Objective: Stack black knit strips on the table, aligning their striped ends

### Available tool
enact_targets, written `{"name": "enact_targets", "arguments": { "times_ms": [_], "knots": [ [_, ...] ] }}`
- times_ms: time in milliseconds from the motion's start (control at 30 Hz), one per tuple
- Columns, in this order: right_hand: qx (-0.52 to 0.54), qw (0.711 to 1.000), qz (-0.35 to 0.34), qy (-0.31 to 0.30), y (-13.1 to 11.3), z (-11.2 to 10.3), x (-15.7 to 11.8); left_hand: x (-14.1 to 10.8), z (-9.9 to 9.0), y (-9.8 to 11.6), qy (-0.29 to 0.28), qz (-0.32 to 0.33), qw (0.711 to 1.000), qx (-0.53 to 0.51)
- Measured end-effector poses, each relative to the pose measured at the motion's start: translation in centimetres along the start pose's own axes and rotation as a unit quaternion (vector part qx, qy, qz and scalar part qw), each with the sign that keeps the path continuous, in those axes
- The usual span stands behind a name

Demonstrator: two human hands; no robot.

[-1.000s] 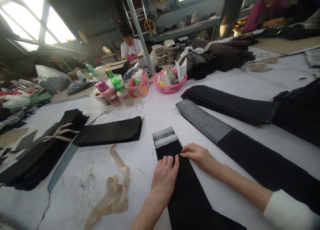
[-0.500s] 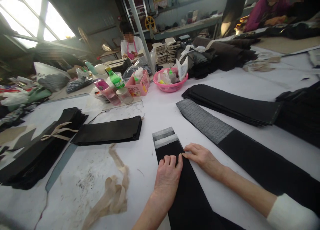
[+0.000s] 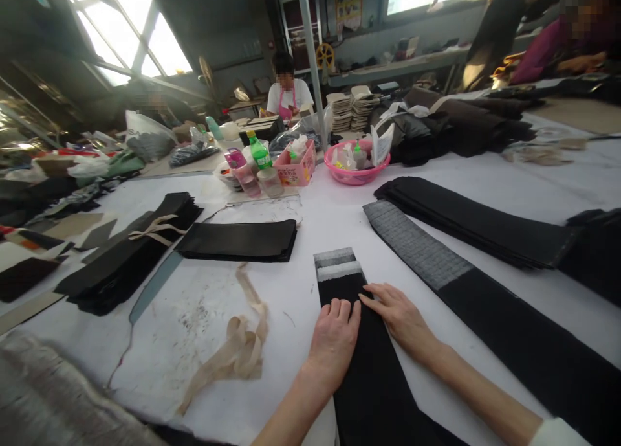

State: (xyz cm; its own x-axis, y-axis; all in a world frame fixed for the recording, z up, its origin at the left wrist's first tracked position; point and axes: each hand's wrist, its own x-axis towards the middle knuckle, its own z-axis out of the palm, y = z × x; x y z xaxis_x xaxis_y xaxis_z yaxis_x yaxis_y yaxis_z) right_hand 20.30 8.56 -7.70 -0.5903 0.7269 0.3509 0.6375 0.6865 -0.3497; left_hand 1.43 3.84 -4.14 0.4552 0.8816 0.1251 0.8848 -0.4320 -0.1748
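The left hand (image 3: 334,339) is lying flat, fingers together, pressing on the black fabric strip (image 3: 369,381) that is stretching across the white bench (image 3: 310,226) toward the person. The right hand (image 3: 400,313) is resting open beside it, fingertips touching the strip's right edge. A beige ribbon (image 3: 237,349) is lying nearby on the left.

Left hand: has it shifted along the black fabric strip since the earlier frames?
No. The left hand lies flat on the black fabric strip, as far below its grey end as before.
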Motion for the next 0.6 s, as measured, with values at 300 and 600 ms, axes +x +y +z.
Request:
{"name": "enact_targets", "arguments": {
  "times_ms": [300, 600],
  "knots": [
    [-0.092, 0.995, -0.003, -0.033, -0.2, 0.1, -0.3, -3.7, 1.8, -1.0, 0.023, -0.088, 0.996, -0.001],
    [-0.036, 0.998, 0.051, 0.022, -0.1, -0.5, -0.4, -5.9, 2.4, -1.4, 0.099, -0.166, 0.976, -0.104]
  ]
}}
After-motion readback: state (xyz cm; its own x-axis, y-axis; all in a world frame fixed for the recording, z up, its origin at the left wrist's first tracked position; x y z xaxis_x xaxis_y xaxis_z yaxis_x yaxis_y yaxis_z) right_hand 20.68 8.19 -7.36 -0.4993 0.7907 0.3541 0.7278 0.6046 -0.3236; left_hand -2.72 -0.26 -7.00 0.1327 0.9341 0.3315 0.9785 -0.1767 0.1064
